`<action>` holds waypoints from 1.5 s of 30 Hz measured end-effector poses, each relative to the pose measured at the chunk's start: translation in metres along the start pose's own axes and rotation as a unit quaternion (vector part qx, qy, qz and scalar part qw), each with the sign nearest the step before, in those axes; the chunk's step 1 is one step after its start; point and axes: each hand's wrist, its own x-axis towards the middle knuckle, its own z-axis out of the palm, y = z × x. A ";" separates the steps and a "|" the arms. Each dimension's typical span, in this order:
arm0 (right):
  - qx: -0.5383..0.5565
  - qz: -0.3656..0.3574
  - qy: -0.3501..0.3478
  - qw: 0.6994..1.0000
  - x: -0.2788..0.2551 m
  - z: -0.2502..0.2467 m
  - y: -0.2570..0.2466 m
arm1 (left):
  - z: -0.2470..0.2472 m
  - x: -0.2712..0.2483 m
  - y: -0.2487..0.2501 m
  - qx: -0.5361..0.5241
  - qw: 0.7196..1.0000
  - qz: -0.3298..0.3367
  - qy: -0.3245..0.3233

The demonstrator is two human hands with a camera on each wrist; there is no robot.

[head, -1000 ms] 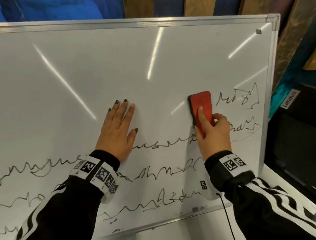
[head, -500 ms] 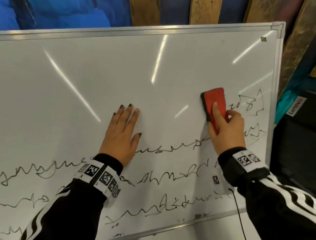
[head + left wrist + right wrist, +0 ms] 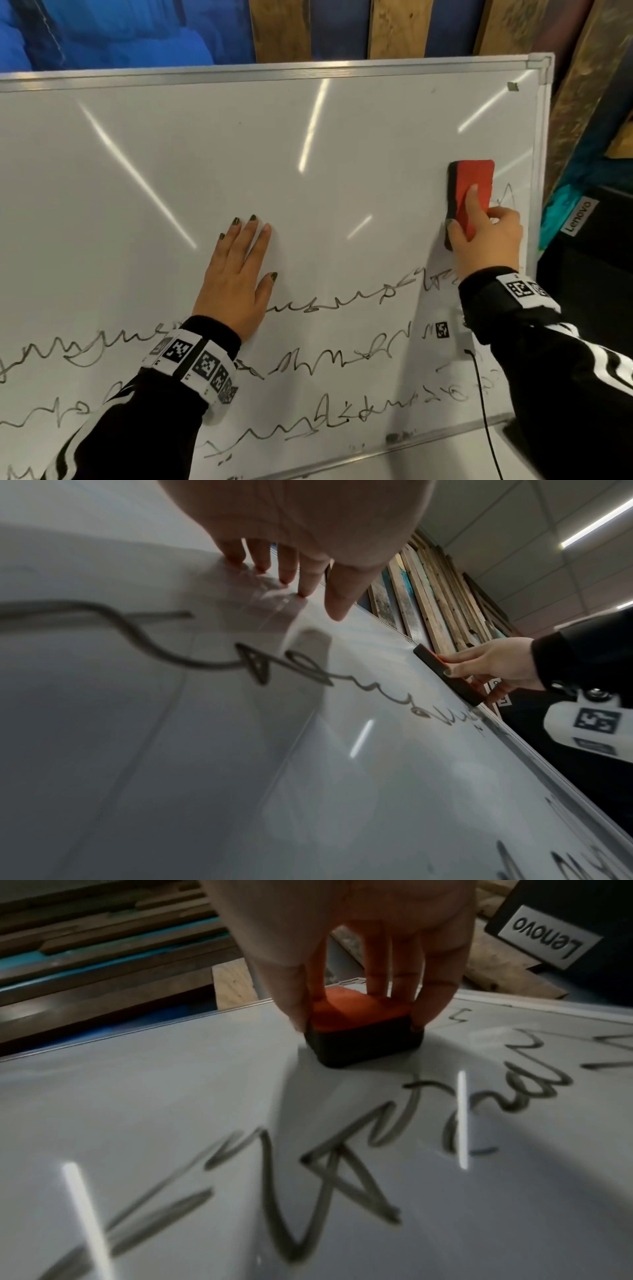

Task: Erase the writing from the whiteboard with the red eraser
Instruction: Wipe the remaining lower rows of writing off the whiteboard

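Note:
The whiteboard fills the head view, bare in its upper half, with several lines of black scribble across its lower half. My right hand grips the red eraser and presses its dark felt face on the board near the right frame; a small peak of ink shows just right of it. In the right wrist view my thumb and fingers pinch the eraser from both sides. The left wrist view shows the eraser edge-on. My left hand lies flat on the board's middle, fingers straight.
A black box marked Lenovo stands just right of the board's frame. Wooden planks and a blue cloth rise behind the top edge. A thin black cable hangs from my right wrist over the bottom corner.
My right hand has slid the eraser rightward along the top written line toward the board's right edge, wiping most of the scribble there. The left hand stays flat in place.

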 end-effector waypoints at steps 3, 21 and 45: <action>-0.001 0.026 0.002 1.000 -0.011 0.004 0.003 | -0.001 0.000 0.000 -0.003 1.000 0.000 -0.001; -0.023 0.076 -0.008 0.997 -0.034 0.003 0.020 | 0.000 -0.001 -0.002 0.001 1.000 0.006 0.012; -0.016 0.030 0.017 0.999 0.027 -0.019 0.066 | 0.004 -0.001 0.003 -0.002 1.000 -0.008 0.016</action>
